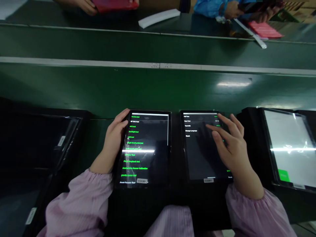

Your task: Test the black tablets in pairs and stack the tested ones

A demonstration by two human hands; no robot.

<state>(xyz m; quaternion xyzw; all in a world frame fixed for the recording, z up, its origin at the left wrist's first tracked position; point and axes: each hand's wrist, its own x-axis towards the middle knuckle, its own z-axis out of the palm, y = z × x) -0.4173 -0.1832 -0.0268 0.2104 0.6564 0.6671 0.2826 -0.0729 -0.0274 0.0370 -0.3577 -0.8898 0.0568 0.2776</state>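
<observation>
A tablet with a list of green and white test names lies in front of me. My left hand grips its upper left edge, the thumb near the front rim and other fingers curled at the corner. To the right lies a second tablet, showing a short menu that includes "Full Test" and "Change Language". Over its upper right part is my right hand, fingers apart and index finger stretched out to the screen. Whether the fingertip touches the glass I cannot tell. Each tablet has a small white label at its lower edge.
At the right is another tablet with a white screen and a green square. Dark tablets lie at the left. Across a green ledge, co-workers' hands handle items near a white strip and a red packet.
</observation>
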